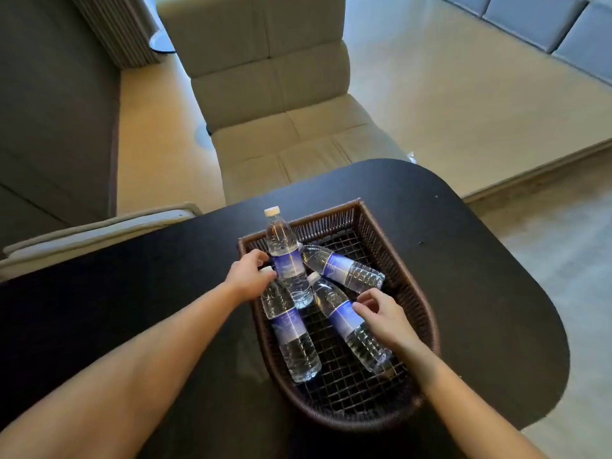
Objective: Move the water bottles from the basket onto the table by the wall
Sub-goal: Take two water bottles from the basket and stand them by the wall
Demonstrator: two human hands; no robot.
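Observation:
A dark woven basket (394, 260) sits on the black table (480, 266) and holds several clear water bottles with blue labels. One bottle (284, 253) leans upright against the basket's far rim, white cap up. Another bottle (344, 270) lies across the back. A left bottle (293, 336) and a right bottle (351, 329) lie lengthwise. My left hand (250, 276) curls around the left bottle's neck and hides most of its cap. My right hand (384, 319) hovers over the right bottle with fingers spread, fingertips at its label.
A beige padded chaise (281, 104) stands beyond the table's far edge. A dark wall or cabinet (56, 111) rises at the left, with a pale cushion edge (99, 230) by the table. Tiled floor (463, 94) spreads to the right.

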